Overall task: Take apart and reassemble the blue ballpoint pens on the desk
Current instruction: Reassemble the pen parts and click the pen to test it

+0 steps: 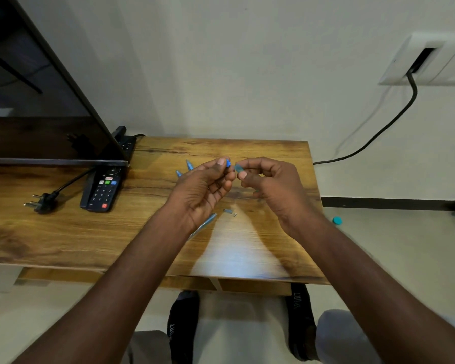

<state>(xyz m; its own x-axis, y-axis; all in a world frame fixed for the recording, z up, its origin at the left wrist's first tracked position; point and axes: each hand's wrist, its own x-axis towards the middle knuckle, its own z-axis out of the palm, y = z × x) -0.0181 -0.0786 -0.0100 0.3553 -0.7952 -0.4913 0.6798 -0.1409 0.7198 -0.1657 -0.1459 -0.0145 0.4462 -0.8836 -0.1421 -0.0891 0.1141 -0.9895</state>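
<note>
My left hand (202, 187) pinches a small dark blue pen piece (228, 162) between thumb and fingertip above the wooden desk (63, 232). My right hand (271, 185) pinches a pale blue translucent pen part (238, 168), its end a short gap from the blue piece. Two blue pen tips (189, 164) (179, 173) poke out from behind my left hand. A pale blue pen barrel (204, 224) lies on the desk under my left wrist. Two tiny loose pen parts (227, 211) (234, 214) lie beside it.
A black remote (103, 190) and a loose black plug (41, 202) lie on the desk's left part, below a leaning dark screen (37, 101). A black cable (378, 132) runs from a wall socket. A teal cap (337, 220) sits on the floor at right.
</note>
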